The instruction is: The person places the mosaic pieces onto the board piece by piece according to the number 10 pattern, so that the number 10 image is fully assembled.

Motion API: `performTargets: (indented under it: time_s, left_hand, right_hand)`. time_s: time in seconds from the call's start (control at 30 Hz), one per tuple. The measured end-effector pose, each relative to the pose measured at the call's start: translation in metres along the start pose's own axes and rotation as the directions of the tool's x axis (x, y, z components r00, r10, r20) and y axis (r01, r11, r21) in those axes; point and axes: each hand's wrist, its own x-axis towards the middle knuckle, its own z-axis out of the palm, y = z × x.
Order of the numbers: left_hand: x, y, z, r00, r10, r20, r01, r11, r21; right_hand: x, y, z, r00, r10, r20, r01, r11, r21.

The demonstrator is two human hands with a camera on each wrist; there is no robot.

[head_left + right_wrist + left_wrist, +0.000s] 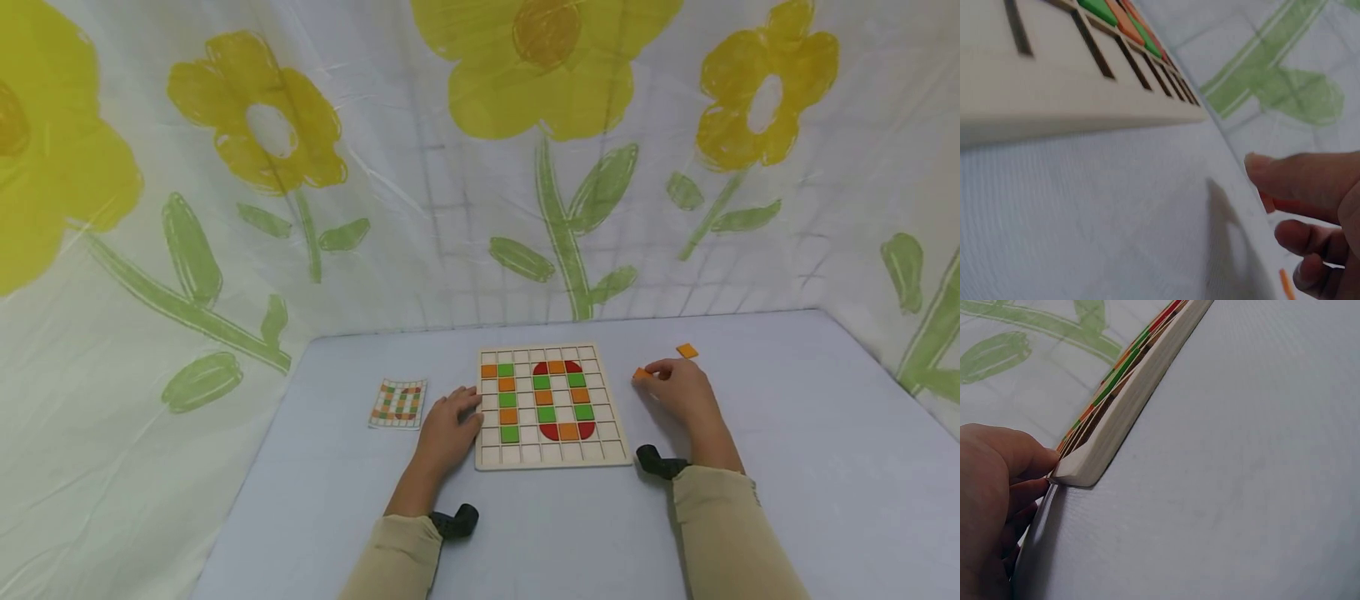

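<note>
My right hand (681,392) pinches an orange square tile (642,374) between thumb and fingers, to the right of a wooden grid board (555,465). In the right wrist view the thumb (1266,169) covers most of that tile. The board carries orange and green square tiles and red rounded corner tiles, laid out like the number 10. My left hand (447,429) rests against the board's left edge, fingers extended; in the left wrist view its thumb (1032,456) touches the near corner. Beyond my right hand lies another orange tile (687,351), flat on the table.
A small printed card (397,405) with a coloured grid pattern lies left of the board. Everything stands on a white-covered table (555,533). A white curtain (390,275) painted with yellow flowers hangs along the table's back and sides.
</note>
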Motion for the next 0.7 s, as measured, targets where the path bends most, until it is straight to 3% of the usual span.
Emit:
performTargets:
  time_s: [0.17,0.23,0.43,0.6,0.7]
  left_hand:
    - [-0.001,0.000,-0.001,1.000,0.014,-0.002,-0.014,1.000,-0.002]
    - [-0.001,0.000,-0.001,1.000,0.025,-0.005,-0.025,1.000,0.002]
    - [0.000,-0.002,-0.001,1.000,0.021,-0.005,-0.021,1.000,0.008]
    - [0.000,-0.002,-0.001,1.000,0.030,-0.007,-0.030,1.000,0.002]
    - [0.000,-0.002,-0.001,0.999,0.044,-0.006,-0.044,0.999,-0.001]
  right_hand:
    - [-0.005,-0.034,0.009,0.992,-0.072,0.101,0.070,0.997,0.027]
    - [-0.010,-0.051,0.015,0.981,-0.138,0.134,0.135,0.990,0.032]
    - [-0.028,-0.088,0.040,0.911,-0.334,0.244,0.333,0.942,0.045]
    - [-0.039,-0.107,0.066,0.873,-0.382,0.304,0.395,0.918,0.019]
    - [-0.044,-0.113,0.077,0.869,-0.372,0.325,0.403,0.914,-0.032]
